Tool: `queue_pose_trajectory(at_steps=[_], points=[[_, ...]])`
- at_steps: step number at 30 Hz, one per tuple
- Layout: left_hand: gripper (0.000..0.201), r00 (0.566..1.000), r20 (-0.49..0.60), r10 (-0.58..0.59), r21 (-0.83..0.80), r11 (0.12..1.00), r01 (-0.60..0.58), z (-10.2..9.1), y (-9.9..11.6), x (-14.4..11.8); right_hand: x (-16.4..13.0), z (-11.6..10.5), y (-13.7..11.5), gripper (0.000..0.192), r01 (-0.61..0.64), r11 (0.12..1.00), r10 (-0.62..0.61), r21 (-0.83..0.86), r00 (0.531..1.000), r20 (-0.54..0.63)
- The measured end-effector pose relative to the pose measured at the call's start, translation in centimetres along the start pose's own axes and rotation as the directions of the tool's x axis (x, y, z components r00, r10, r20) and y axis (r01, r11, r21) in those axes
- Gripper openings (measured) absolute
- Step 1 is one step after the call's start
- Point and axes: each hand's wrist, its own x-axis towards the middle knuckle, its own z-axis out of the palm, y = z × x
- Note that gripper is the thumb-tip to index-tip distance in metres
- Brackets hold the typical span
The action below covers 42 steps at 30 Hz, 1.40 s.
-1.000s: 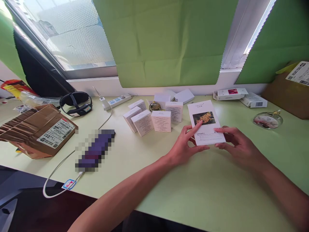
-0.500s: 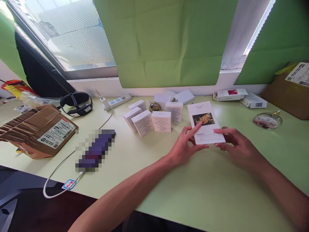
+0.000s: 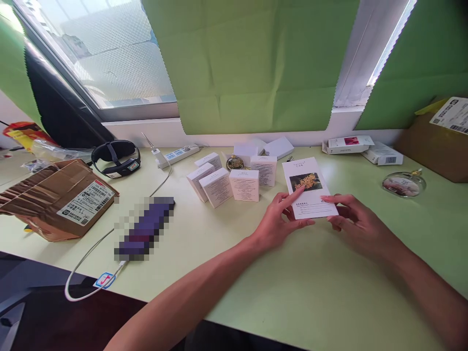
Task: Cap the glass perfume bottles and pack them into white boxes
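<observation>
Both hands hold one flat white box with a picture of orange flowers on its top. The left hand grips the near left corner, with its first finger lying on top and its thumb along the near edge. The right hand grips the near right corner, with its fingers bent around the edge. The box sits near the middle of the pale green table, with its far end pointing at the window. It is hard to tell if the box rests on the table or is lifted a bit. Just to the left of the box stands a bunch of small white boxes, close together, with a little round gold thing behind them. A white power strip lies farther back on the left, and a black strap band lies near it. A torn brown parcel with a label sits at the far left, and a white cable runs along the table's near edge. On the right, well apart from the hands, is a round glass bottle. Behind it lie two flat white packs by the wall, and a brown carton sits in the corner.
</observation>
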Motion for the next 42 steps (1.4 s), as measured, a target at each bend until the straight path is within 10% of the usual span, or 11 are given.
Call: queue_pose_trajectory(at_steps=[22, 31, 39, 42], points=[[0.065, 0.994, 0.059, -0.091, 0.096, 0.992, 0.085, -0.4, 1.5, -0.2, 0.0, -0.2, 0.0, 0.041, -0.068, 0.996, 0.065, 0.053, 0.996, 0.055], [0.087, 0.987, 0.150, -0.050, 0.185, 0.982, 0.022, -0.3, 1.5, -0.4, 0.3, 0.2, -0.9, 0.083, -0.182, 0.944, 0.193, 0.275, 0.981, -0.013], [0.080, 0.970, -0.217, -0.111, 0.168, 0.974, 0.149, -0.2, 1.8, -0.1, 0.1, 0.7, -0.4, 0.069, -0.308, 0.920, 0.233, 0.242, 0.927, 0.294], [0.071, 0.957, -0.276, -0.092, 0.254, 0.953, 0.165, -0.2, 1.7, 0.0, 0.6, 0.6, 0.2, 0.055, -0.242, 0.967, 0.228, 0.084, 0.962, 0.149]])
